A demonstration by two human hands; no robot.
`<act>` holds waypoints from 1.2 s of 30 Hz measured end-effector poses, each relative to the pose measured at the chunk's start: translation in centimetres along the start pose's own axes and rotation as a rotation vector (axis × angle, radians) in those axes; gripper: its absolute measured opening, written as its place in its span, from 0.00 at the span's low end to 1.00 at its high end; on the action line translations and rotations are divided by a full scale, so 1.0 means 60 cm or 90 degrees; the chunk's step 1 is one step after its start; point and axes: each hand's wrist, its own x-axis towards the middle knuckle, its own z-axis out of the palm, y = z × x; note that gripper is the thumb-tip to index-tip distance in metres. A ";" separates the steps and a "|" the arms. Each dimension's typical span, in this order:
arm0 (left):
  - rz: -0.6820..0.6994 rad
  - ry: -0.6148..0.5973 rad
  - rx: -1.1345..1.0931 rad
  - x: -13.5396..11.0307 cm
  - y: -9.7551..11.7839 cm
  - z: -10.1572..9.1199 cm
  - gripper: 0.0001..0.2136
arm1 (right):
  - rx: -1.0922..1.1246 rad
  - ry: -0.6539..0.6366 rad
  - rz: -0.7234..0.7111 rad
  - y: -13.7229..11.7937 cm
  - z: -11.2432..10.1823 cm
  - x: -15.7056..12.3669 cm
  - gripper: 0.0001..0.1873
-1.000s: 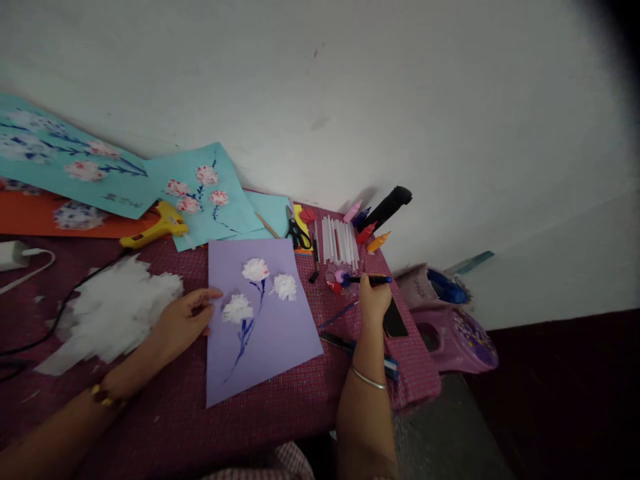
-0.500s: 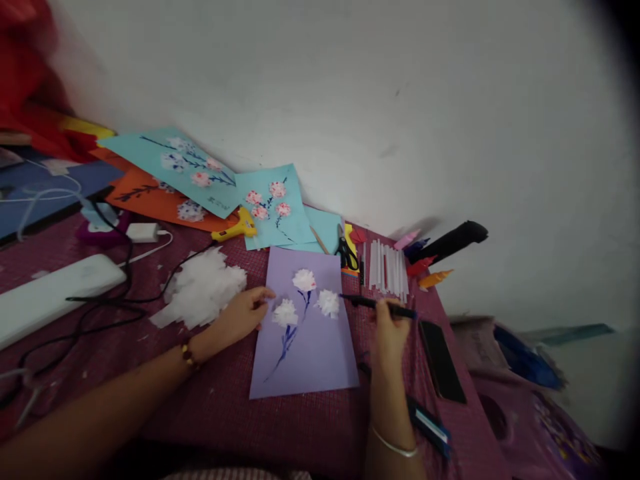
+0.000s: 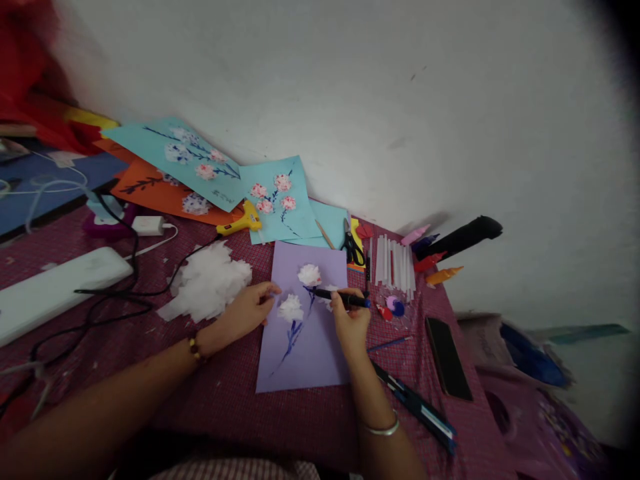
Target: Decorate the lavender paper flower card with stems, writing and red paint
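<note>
A purple sheet (image 3: 315, 353) lies on the red cloth in front of me, with white tissue flowers (image 3: 291, 308) and blue painted stems on it. My left hand (image 3: 250, 308) rests on the sheet's left edge, fingers loosely bent and pressing down. Over the sheet, my right hand (image 3: 349, 321) grips a dark marker (image 3: 340, 296) whose tip points left toward the stem below the top flower (image 3: 309, 274). A third flower is mostly hidden behind that hand.
A heap of white tissue (image 3: 207, 280) lies left of the sheet. Behind are teal flower sheets (image 3: 280, 197), a yellow glue gun (image 3: 240, 221), scissors (image 3: 353, 245), white sticks (image 3: 395, 260) and paint tubes. A phone (image 3: 447, 357) and pens (image 3: 415, 407) lie at the right. Cables and a white block (image 3: 55, 290) are far left.
My right hand has brought the marker left from the table's right side onto the purple sheet. The view has swung left. My left hand stays at the sheet's edge.
</note>
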 end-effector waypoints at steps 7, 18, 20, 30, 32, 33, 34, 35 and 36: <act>-0.004 -0.004 -0.001 0.000 -0.001 0.001 0.15 | -0.010 -0.003 -0.009 0.005 0.003 0.000 0.10; -0.013 -0.008 -0.013 0.000 0.005 0.000 0.14 | -0.041 -0.002 0.002 0.008 0.005 0.001 0.10; -0.017 -0.009 -0.014 0.000 0.007 0.000 0.13 | -0.052 0.003 0.002 0.004 0.003 0.001 0.10; -0.039 -0.005 -0.016 -0.002 0.015 -0.001 0.14 | -0.063 0.025 0.015 -0.023 -0.007 -0.004 0.09; -0.046 -0.003 -0.018 -0.002 0.018 -0.001 0.14 | -0.050 0.048 0.016 -0.026 -0.012 0.000 0.09; -0.046 -0.002 -0.019 -0.002 0.019 -0.001 0.14 | -0.043 0.059 0.016 -0.025 -0.015 0.002 0.09; -0.044 -0.002 -0.020 -0.002 0.020 -0.001 0.14 | -0.037 0.068 0.015 -0.025 -0.018 0.004 0.09; -0.041 -0.003 -0.019 -0.002 0.020 -0.001 0.14 | -0.032 0.072 0.013 -0.024 -0.020 0.005 0.09; -0.037 -0.003 -0.017 -0.002 0.021 -0.001 0.14 | -0.028 0.073 0.009 -0.022 -0.022 0.006 0.09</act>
